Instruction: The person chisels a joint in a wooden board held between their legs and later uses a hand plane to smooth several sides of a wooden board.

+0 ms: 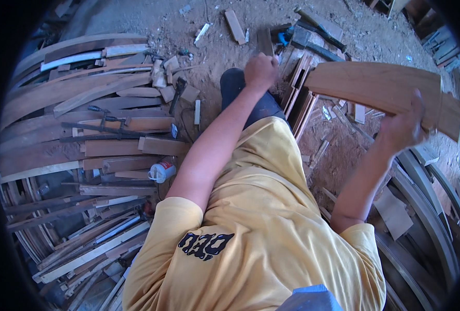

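Observation:
My right hand (403,127) grips the lower edge of a broad, slightly curved wooden board (370,85), which has a stepped, narrower end at the right. The board is raised above the ground, its left end close to a stack of narrow wooden strips (301,106). My left hand (261,72) is closed around the lower end of a short, flat, brownish-grey piece (264,41); blur hides its exact kind. Beyond that piece, a blue-and-black tool (286,37) lies among wood and dark bars. My dark-clothed leg (232,88) is below the left hand.
Long planks (59,98) are piled across the left, with a black bar clamp (105,127) on them and a small white tub (161,172) nearby. Curved wooden parts (421,192) fill the lower right. Offcuts (234,27) and shavings litter the dirt floor (168,26).

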Demonstrator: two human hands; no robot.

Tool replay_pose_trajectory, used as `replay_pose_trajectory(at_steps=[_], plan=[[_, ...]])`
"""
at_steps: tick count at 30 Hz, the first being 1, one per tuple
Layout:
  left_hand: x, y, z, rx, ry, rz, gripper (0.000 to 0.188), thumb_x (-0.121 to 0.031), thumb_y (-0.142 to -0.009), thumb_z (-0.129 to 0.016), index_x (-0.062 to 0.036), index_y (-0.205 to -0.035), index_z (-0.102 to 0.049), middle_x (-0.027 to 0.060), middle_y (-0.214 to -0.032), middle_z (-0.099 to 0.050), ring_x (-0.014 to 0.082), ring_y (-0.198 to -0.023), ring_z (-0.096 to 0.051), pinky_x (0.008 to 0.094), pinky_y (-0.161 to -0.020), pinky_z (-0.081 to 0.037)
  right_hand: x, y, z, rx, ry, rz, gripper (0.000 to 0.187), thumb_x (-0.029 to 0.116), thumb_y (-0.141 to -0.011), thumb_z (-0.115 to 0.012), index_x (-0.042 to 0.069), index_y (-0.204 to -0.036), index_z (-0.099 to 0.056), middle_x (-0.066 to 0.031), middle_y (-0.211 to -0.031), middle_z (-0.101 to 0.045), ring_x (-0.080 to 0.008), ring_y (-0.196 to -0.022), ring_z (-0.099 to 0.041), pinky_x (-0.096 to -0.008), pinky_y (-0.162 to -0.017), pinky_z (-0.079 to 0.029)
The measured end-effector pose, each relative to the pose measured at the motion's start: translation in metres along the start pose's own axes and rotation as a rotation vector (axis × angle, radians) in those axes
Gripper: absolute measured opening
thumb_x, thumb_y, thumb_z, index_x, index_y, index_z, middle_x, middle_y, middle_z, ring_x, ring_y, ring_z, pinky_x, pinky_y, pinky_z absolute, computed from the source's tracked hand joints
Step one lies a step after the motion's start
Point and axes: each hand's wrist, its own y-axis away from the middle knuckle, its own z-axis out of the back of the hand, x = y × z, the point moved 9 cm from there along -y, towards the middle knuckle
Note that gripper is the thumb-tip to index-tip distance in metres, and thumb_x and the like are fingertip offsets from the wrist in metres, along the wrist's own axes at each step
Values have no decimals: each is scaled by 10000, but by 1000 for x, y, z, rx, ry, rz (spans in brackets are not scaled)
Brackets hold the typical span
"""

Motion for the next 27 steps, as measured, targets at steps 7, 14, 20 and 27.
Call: replay_pose_trajectory(at_steps=[7,14,20,27], plan=[[38,12,43,-20,104,1,270,-349,-947,-650,-100,-919,-751,164,-984,-714,355,-1039,-648,470,-1063,-430,-24,21,-53,-120,-418,-246,643,77,-804,-810,-38,-1328,-457,-165,-1165,-632,-227,-1027,-667,-320,-839,-595],[54,28,47,34,79,27,213,-290,-916,-669,-98,-956,-752,158,-1035,-716,335,-1072,-651,486,-1061,-429,-23,39,-86,25,-326,-257,671,159,-797,-809,-6,-1331,-437,-146,-1221,-540,-279,-1054,-618,-394,-821,-556],[12,36,8,262,128,-47,354,-280,-861,-704,-86,-1155,-744,184,-1219,-704,346,-1135,-663,452,-1040,-483,17,37,-138,183,-32,-8,630,330,-860,-756,-3,-1306,-461,-129,-1137,-510,-276,-1114,-505,-487,-935,-433],[-65,54,-32,248,241,-102,448,-424,-839,-742,-59,-1099,-746,204,-1130,-717,373,-1051,-686,449,-951,-548,40,41,-137,211,-288,-25,609,161,-776,-776,-13,-1290,-501,-164,-1113,-520,-298,-1039,-563,-440,-936,-459]])
